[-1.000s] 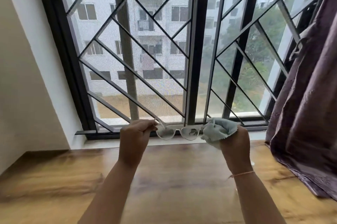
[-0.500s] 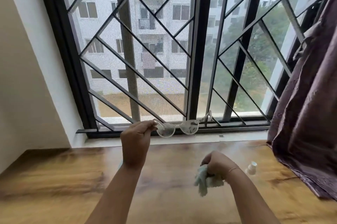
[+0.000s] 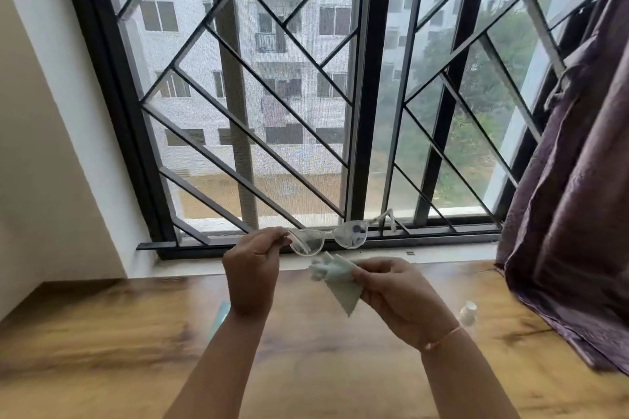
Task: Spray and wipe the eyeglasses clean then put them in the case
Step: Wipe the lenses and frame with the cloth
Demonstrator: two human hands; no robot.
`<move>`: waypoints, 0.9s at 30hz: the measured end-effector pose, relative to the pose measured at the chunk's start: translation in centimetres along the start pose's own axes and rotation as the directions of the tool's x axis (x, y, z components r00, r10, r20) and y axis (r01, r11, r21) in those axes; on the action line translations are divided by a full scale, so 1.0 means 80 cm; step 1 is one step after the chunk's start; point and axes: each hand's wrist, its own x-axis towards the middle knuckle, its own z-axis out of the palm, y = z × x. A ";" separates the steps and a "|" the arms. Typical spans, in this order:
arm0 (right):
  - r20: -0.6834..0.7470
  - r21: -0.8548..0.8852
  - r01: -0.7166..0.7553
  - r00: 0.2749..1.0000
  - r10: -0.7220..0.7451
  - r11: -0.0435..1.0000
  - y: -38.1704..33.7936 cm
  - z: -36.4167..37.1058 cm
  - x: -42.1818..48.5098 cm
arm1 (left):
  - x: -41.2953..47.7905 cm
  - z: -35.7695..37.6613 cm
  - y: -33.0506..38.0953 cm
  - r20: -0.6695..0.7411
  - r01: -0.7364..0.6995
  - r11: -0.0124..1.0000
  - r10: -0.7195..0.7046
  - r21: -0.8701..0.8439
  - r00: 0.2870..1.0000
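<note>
Left hand (image 3: 252,270) pinching eyeglasses (image 3: 328,237), right hand (image 3: 401,296) gripping cloth (image 3: 338,279) below

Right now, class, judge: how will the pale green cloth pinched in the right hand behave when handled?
The pale green wiping cloth is probably floppy: its corner hangs from the right hand. Likely light, since a pinch alone holds it.

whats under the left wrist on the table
A strip of a pale blue thing shows on the table, at the wrist of the left hand. The arm covers the rest, so what it is cannot be told.
</note>
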 end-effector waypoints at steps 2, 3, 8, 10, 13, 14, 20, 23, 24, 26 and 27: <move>-0.164 -0.210 0.230 0.950 -0.266 0.950 0.003 0.020 0.009 | -0.001 0.002 0.002 -0.006 -0.004 1.000 0.004 -0.006 1.000; -0.208 -0.360 0.333 0.882 -0.423 0.872 0.005 0.028 0.015 | -0.001 0.002 0.004 -0.009 -0.013 1.000 0.013 -0.013 1.000; -0.025 -0.821 0.479 0.513 -0.858 0.310 0.015 0.056 0.044 | 0.005 0.004 0.020 -0.027 -0.048 0.994 0.046 -0.098 0.999; 0.113 -0.877 0.464 0.451 -0.885 0.124 0.019 0.064 0.053 | 0.008 0.005 0.024 -0.045 -0.042 0.994 0.038 -0.101 0.998; 0.217 -0.906 0.421 0.407 -0.887 -0.028 0.024 0.065 0.056 | 0.011 0.006 0.030 -0.085 -0.052 0.993 0.043 -0.106 0.995; 0.223 -0.914 0.403 0.406 -0.886 -0.045 0.024 0.065 0.055 | 0.012 0.006 0.032 -0.100 -0.068 0.992 0.057 -0.108 0.993; 0.224 -0.946 0.314 0.470 -0.854 -0.076 0.024 0.053 0.052 | 0.011 0.003 0.034 -0.104 -0.108 0.990 0.099 -0.087 0.990; 0.173 -0.958 0.285 0.465 -0.868 -0.038 0.012 0.049 0.054 | 0.011 0.005 0.034 -0.083 -0.111 0.990 0.104 -0.089 0.991; 0.168 -0.957 0.288 0.458 -0.873 -0.033 0.007 0.052 0.055 | 0.011 0.005 0.035 -0.080 -0.111 0.989 0.103 -0.100 0.991; 0.173 -0.949 0.314 0.437 -0.883 -0.030 -0.002 0.058 0.058 | 0.012 0.005 0.039 -0.086 -0.104 0.987 0.094 -0.120 0.992; 0.181 -0.943 0.332 0.431 -0.884 -0.031 -0.005 0.062 0.061 | 0.012 0.006 0.041 -0.091 -0.101 0.987 0.090 -0.123 0.992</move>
